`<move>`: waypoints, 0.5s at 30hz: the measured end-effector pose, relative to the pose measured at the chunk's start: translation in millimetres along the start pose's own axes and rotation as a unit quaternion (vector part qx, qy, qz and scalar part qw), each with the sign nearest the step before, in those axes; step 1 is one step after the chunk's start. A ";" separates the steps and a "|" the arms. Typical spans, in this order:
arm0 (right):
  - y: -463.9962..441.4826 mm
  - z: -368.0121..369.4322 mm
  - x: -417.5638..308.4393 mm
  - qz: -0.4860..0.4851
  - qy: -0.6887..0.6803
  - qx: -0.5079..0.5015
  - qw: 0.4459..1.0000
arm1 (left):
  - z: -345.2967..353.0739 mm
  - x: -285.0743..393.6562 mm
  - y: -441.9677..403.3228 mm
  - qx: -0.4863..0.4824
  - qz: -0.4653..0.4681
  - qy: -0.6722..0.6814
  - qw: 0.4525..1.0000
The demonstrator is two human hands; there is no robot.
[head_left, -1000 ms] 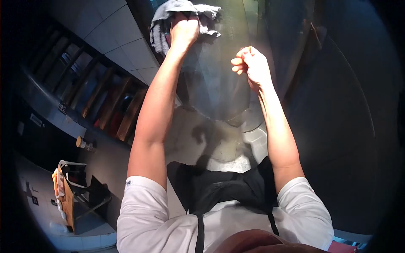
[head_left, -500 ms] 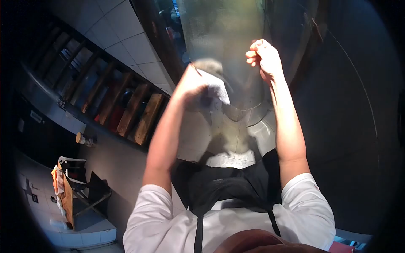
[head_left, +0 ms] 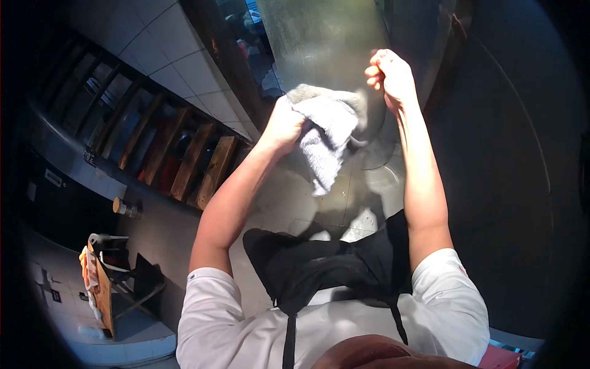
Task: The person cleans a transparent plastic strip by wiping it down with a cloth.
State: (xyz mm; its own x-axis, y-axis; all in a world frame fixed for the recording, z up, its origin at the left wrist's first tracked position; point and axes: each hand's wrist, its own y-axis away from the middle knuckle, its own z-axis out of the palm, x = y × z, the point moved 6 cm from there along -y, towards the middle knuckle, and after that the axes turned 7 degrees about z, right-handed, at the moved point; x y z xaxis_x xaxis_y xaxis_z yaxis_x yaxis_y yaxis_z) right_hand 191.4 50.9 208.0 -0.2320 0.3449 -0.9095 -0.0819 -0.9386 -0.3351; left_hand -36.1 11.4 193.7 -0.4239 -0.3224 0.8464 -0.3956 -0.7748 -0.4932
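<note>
A grey-white cloth [head_left: 329, 126] hangs from my left hand [head_left: 286, 126], whose fingers are closed on its near edge. Its lower corner droops toward the floor, and its far edge is a little blurred. To the right and slightly higher, my right hand [head_left: 394, 77] is closed, with the fingers curled in. Whatever it grips, if anything, is hidden. Both arms reach forward over my black apron [head_left: 326, 264]. Just beyond the hands stands a dull, shiny metal panel [head_left: 326, 37].
Left of my arms runs a rack of wooden slats [head_left: 193, 163] beside a tiled wall [head_left: 169, 55]. A small folding table [head_left: 106, 298] with orange things stands at lower left, and a small jar [head_left: 125, 207] is above it. A large dark panel [head_left: 510, 154] fills the right side.
The cloth in my left hand has swung out to the right and spread open, showing more of itself. My right hand has shifted slightly up and right, still closed.
</note>
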 end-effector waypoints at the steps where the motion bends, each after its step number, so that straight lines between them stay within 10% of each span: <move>1: 1.2 2.3 -3.3 -0.001 0.021 0.007 1.000 | -4.1 -1.7 -1.5 0.040 -0.022 -0.006 0.999; 9: 0.9 4.2 -7.0 0.014 0.037 0.025 0.999 | -23.3 79.9 -103.4 0.096 0.044 -0.094 0.990; 15: -0.8 -2.6 1.4 0.003 0.008 0.038 0.999 | 8.1 35.6 -19.8 0.170 0.136 -0.237 0.947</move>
State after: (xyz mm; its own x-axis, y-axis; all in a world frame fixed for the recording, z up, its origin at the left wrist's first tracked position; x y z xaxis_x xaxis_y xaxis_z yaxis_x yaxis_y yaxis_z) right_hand 193.6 52.1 206.4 -0.2171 0.3392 -0.9153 -0.1541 -0.9378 -0.3110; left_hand -36.7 10.9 235.2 -0.0271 -0.6800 0.7327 -0.0044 -0.7329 -0.6804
